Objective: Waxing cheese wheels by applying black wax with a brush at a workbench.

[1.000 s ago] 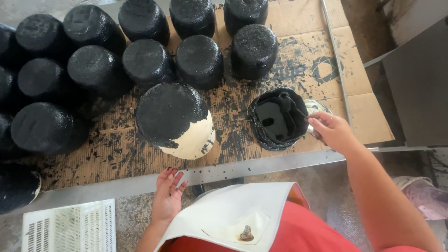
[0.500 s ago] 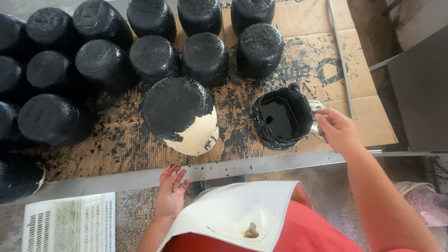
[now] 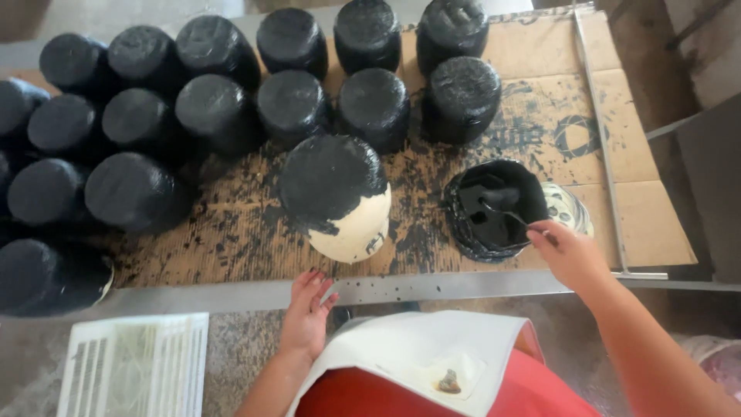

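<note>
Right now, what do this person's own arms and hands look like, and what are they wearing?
Both forearms are bare, with no sleeves reaching the wrists and no gloves. The left hand has dark-painted fingernails; no rings or watch show. The right hand is likewise bare. A red garment with a stained white cloth over it covers the lap.

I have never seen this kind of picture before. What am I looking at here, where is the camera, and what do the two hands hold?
The picture comes from a camera worn on a person's head, looking down at their own bare hands; there is no machine. The right hand holds a thin brush handle whose tip dips into a black container of paint. The left hand holds nothing and rests at the metal edge of the table. On stained cardboard stands a pale pot, upside down and partly painted black. Behind and to its left stand many black pots, already fully coated. A white cloth lies on the person's lap.
</note>
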